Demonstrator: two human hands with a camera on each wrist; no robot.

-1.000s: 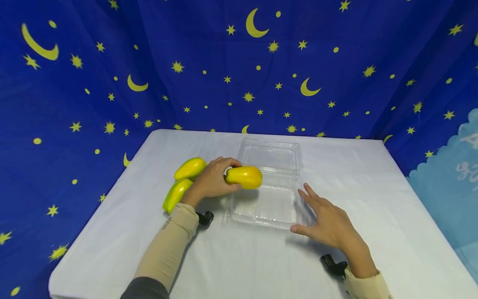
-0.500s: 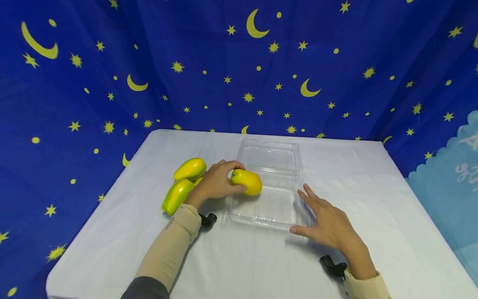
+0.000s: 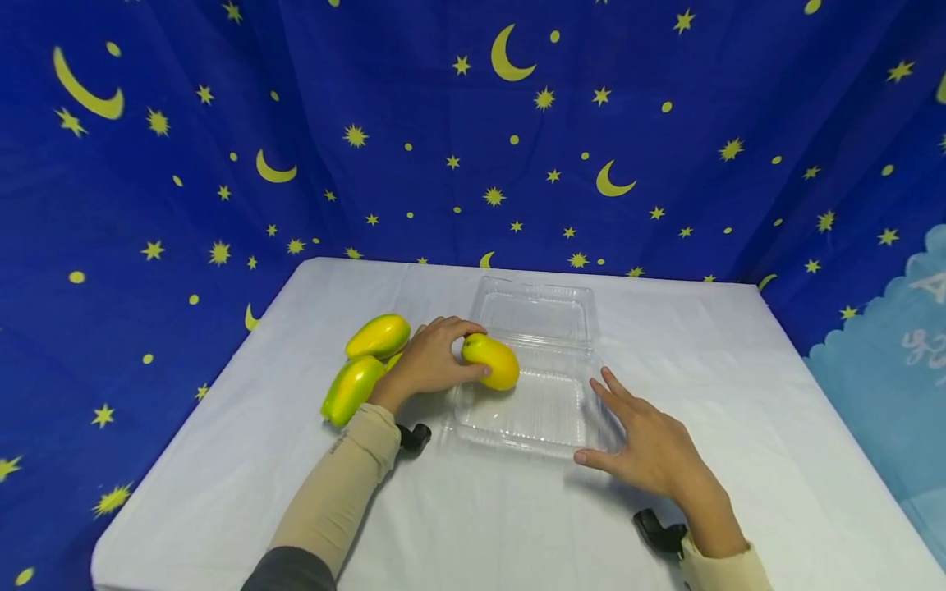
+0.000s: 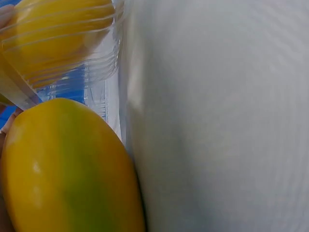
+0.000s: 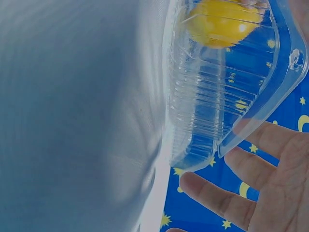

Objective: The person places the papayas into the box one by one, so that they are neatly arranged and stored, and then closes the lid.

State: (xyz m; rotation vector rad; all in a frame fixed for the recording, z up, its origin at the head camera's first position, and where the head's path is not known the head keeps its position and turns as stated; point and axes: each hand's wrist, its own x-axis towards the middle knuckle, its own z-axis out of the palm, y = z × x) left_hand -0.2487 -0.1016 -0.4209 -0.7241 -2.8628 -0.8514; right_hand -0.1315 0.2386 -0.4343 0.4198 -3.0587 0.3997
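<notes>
My left hand (image 3: 436, 359) grips a yellow papaya (image 3: 493, 365) with a greenish stem end, thumb on the near side and fingers over the far side. The papaya is at the left part of the base of a clear plastic clamshell box (image 3: 535, 410), whose lid (image 3: 535, 314) lies open toward the back. Through the ribbed clear wall, the left wrist view shows this papaya (image 4: 63, 34). My right hand (image 3: 650, 443) is spread at the box's right side, holding nothing; in the right wrist view its fingertips (image 5: 241, 162) are right at the box rim.
To the left lie more yellow-green papayas: one at the back (image 3: 378, 336), one nearer me (image 3: 351, 389), and a third (image 3: 394, 359) mostly hidden behind my left hand. A white cloth covers the table (image 3: 473, 525). A blue star-patterned curtain (image 3: 414, 90) hangs behind.
My left hand has moved the papaya slightly right and down toward the box base, turning its rounded end toward me. The right hand has barely moved.
</notes>
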